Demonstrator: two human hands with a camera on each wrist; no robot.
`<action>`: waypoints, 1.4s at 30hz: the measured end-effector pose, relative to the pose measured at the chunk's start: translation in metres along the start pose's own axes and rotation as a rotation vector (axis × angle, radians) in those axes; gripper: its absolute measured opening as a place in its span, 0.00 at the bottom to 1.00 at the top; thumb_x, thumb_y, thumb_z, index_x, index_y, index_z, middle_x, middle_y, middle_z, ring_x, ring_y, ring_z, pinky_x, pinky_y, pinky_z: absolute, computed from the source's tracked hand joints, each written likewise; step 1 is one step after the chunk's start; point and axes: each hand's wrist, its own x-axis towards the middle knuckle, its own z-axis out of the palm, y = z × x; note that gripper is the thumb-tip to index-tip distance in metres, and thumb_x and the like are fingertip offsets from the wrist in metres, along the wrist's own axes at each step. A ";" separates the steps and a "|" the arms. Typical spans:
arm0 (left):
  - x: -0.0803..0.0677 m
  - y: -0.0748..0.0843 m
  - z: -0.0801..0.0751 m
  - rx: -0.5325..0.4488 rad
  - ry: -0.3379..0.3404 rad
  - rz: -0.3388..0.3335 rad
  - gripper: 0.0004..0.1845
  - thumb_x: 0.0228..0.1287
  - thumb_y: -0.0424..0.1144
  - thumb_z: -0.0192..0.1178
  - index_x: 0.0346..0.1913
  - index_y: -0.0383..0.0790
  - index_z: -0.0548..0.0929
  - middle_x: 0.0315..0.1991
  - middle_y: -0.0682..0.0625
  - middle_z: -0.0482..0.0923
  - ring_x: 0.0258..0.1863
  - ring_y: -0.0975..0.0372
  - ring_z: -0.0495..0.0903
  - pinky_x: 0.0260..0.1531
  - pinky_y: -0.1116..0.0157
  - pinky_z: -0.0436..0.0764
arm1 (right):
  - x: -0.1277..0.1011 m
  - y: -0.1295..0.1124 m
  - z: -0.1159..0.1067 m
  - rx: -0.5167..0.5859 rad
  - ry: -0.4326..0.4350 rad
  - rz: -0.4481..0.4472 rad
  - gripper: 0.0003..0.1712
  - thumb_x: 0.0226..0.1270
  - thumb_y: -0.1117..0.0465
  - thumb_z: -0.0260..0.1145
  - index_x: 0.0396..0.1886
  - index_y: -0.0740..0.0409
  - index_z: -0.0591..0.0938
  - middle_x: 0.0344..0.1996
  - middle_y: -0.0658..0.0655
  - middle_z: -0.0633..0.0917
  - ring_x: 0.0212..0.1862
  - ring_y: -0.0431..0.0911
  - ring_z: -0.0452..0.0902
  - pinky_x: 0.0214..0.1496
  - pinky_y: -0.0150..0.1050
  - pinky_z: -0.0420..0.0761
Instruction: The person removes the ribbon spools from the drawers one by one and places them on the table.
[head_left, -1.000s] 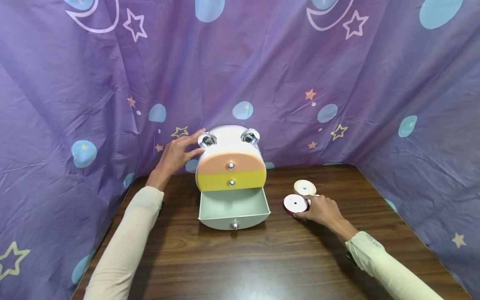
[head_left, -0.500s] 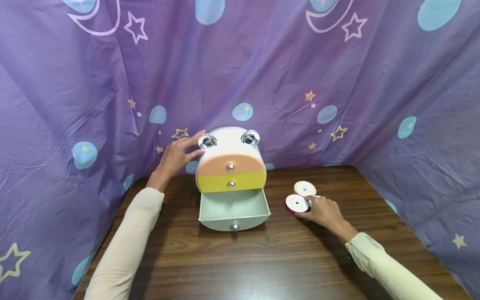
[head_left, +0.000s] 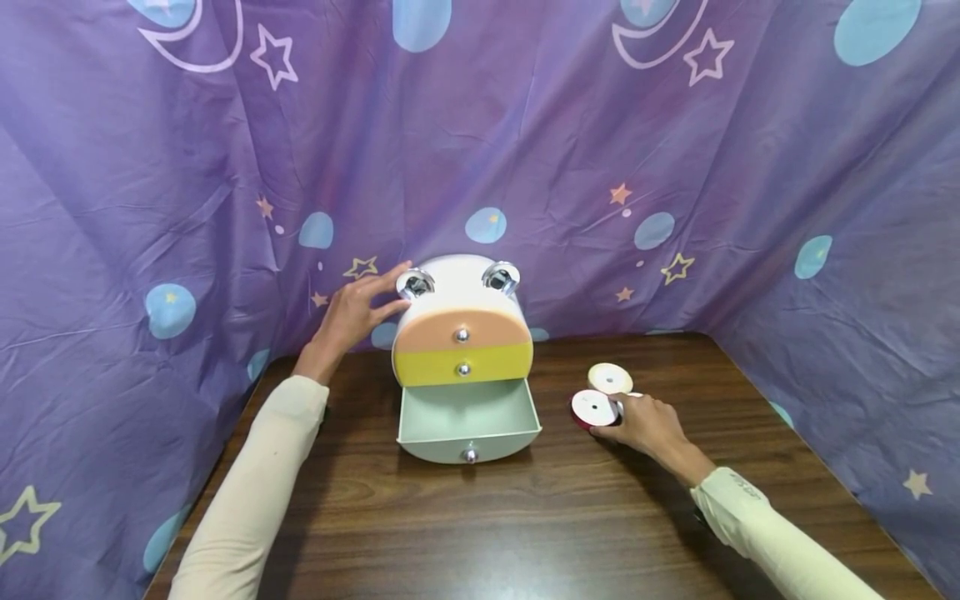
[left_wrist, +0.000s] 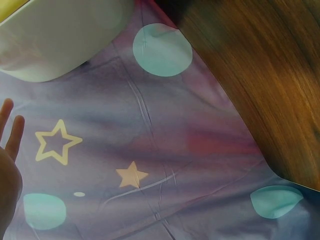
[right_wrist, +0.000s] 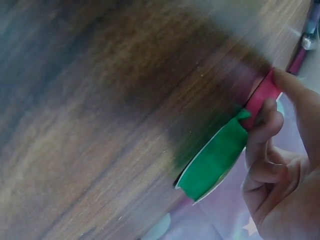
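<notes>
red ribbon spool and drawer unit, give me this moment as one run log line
left hand: rests on round white drawer unit | right hand: grips red ribbon spool | pale green bottom drawer: open | green ribbon spool: on table

Glossy plastic drawer box [head_left: 461,333] with chromed metal knobs [head_left: 462,334]; wood-grain table [head_left: 540,517], slightly shiny; creased cloth backdrop [head_left: 525,125].

White drawer box [head_left: 457,287] shows peach, yellow and pale-green fronts; red ribbon spool [head_left: 592,408], green ribbon spool [right_wrist: 212,162], purple star-patterned cloth [head_left: 525,125].
</notes>
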 end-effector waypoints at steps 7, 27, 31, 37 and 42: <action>0.000 -0.001 0.001 0.009 -0.007 -0.010 0.36 0.58 0.43 0.78 0.71 0.52 0.79 0.44 0.40 0.89 0.43 0.47 0.88 0.45 0.47 0.87 | -0.001 0.001 -0.003 -0.005 0.024 -0.033 0.43 0.45 0.34 0.83 0.57 0.54 0.87 0.31 0.69 0.88 0.28 0.64 0.84 0.20 0.58 0.78; 0.000 -0.001 0.001 0.016 -0.014 -0.005 0.36 0.59 0.43 0.78 0.71 0.51 0.79 0.44 0.39 0.89 0.43 0.46 0.88 0.46 0.46 0.87 | 0.007 0.005 -0.022 0.030 0.070 -0.100 0.41 0.52 0.37 0.81 0.61 0.54 0.85 0.14 0.37 0.76 0.19 0.42 0.76 0.19 0.49 0.77; 0.000 -0.002 0.001 0.017 -0.011 -0.004 0.36 0.59 0.43 0.78 0.71 0.51 0.79 0.44 0.40 0.89 0.43 0.47 0.88 0.46 0.47 0.87 | 0.009 0.002 -0.023 0.035 0.107 -0.124 0.38 0.53 0.36 0.80 0.60 0.51 0.86 0.14 0.35 0.77 0.19 0.40 0.75 0.19 0.46 0.76; 0.000 -0.001 0.001 0.017 -0.010 -0.006 0.36 0.58 0.43 0.78 0.71 0.51 0.79 0.44 0.40 0.89 0.44 0.47 0.88 0.46 0.46 0.87 | 0.013 -0.010 -0.028 0.068 0.226 -0.223 0.35 0.53 0.38 0.82 0.57 0.48 0.87 0.14 0.35 0.77 0.17 0.37 0.70 0.18 0.45 0.74; 0.000 -0.001 0.001 0.020 -0.014 -0.007 0.35 0.59 0.43 0.78 0.71 0.51 0.79 0.44 0.40 0.89 0.43 0.46 0.88 0.45 0.46 0.87 | 0.014 -0.024 -0.033 0.108 0.312 -0.343 0.33 0.50 0.41 0.83 0.55 0.49 0.88 0.16 0.35 0.79 0.16 0.33 0.70 0.16 0.41 0.73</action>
